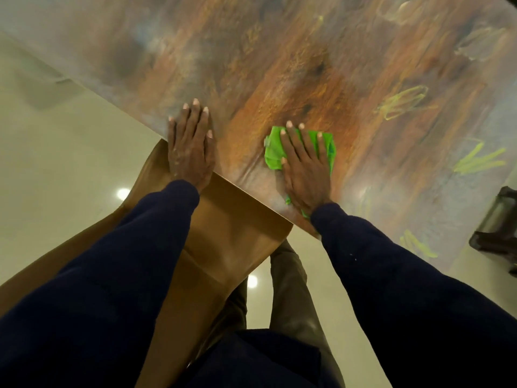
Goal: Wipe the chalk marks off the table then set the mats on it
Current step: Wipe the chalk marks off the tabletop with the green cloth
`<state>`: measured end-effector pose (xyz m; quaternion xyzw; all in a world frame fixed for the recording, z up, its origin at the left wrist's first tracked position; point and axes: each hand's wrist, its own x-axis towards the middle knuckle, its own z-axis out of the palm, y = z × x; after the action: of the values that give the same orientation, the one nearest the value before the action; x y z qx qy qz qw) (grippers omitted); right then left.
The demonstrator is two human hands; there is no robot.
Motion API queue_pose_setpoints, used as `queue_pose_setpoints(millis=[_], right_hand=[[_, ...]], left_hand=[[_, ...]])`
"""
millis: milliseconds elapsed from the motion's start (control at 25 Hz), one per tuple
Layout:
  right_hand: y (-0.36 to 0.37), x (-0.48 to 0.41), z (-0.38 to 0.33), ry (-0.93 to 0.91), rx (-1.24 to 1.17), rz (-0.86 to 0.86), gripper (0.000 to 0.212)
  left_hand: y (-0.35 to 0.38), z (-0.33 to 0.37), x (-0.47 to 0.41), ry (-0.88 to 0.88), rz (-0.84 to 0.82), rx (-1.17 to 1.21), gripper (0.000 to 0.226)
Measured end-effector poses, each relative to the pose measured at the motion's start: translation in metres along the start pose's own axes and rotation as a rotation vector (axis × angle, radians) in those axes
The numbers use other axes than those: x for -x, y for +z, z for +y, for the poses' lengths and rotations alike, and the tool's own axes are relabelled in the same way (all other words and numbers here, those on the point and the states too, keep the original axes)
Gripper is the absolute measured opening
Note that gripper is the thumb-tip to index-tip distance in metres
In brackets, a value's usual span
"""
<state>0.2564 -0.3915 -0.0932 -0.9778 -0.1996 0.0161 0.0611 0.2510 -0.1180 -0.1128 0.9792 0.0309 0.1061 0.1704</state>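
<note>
A wooden table (279, 65) with a mottled brown top fills the upper part of the view. My right hand (305, 166) lies flat with spread fingers on a crumpled green cloth (272, 152), pressing it onto the tabletop near the front edge. My left hand (191, 144) rests flat on the table's near edge, fingers straight. Yellow-green chalk marks (405, 103) lie to the right of the cloth, with another chalk scribble (479, 161) further right and a fainter chalk mark (418, 245) near the table edge. No mats are in view.
A brown chair back (223, 233) stands against the table's edge, under my left arm. A dark chair (498, 225) sits at the right edge of the view. The pale glossy floor (56, 163) shows at left and below.
</note>
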Motion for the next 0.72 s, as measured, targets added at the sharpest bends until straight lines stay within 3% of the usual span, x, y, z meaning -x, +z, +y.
queue_pose_setpoints(millis=[160, 280, 400, 480, 600, 720], right_hand=[[0.010, -0.062, -0.059, -0.088, -0.019, 0.041, 0.057], [0.009, -0.048, -0.087, -0.212, -0.038, -0.044, 0.061], [0.001, 0.005, -0.059, -0.483, -0.006, -0.169, 0.062], [-0.004, 0.014, -0.025, -0.567, -0.008, -0.201, 0.060], [-0.006, -0.029, -0.015, -0.415, -0.010, -0.139, 0.059], [0.000, -0.090, -0.054, -0.273, -0.009, -0.050, 0.058]], left_hand=[[-0.021, -0.031, 0.016, -0.131, -0.117, -0.021, 0.057], [-0.025, -0.041, 0.021, -0.170, -0.158, -0.013, 0.059], [-0.029, -0.043, 0.023, -0.175, -0.161, -0.015, 0.059], [-0.033, -0.045, 0.023, -0.184, -0.166, -0.016, 0.059], [-0.038, -0.053, 0.028, -0.208, -0.149, -0.067, 0.060], [-0.040, -0.062, 0.034, -0.239, -0.130, -0.065, 0.060]])
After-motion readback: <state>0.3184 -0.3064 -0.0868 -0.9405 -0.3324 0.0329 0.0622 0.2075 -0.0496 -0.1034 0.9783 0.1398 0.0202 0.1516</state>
